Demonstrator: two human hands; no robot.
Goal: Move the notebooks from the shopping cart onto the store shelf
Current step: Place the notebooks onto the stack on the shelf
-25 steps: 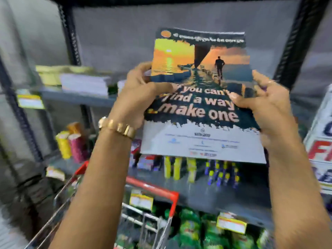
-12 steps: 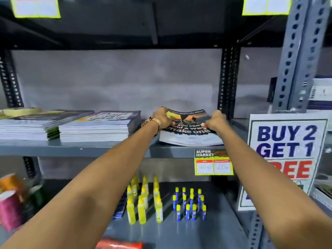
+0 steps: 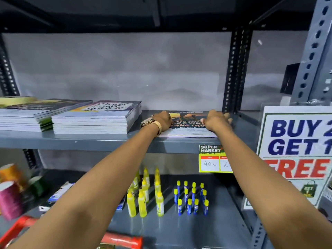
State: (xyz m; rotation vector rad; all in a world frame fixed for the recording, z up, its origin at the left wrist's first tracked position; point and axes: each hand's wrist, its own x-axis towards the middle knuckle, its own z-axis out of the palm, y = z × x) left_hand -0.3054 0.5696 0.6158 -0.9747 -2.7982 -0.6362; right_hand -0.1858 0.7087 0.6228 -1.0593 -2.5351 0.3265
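Observation:
A notebook [image 3: 187,124] with a sunset cover and white lettering lies flat on the grey store shelf [image 3: 89,142], right of two notebook stacks. My left hand [image 3: 162,120], with a gold watch on the wrist, holds the notebook's left edge. My right hand [image 3: 216,121] holds its right edge, fingers curled over the side. The nearer stack [image 3: 95,117] sits just left of my left hand; a second stack [image 3: 27,114] lies further left. The shopping cart shows only as a red handle [image 3: 124,240] at the bottom.
A yellow price tag [image 3: 214,159] hangs on the shelf edge. A "BUY 2 GET 1 FREE" sign [image 3: 296,150] stands at right by a perforated grey upright [image 3: 312,51]. Below are yellow glue bottles [image 3: 143,196], small blue bottles [image 3: 191,196] and thread spools [image 3: 10,194].
The notebook went from upright in front of me to flat on the shelf. Both hands stayed on its edges and pressed it down.

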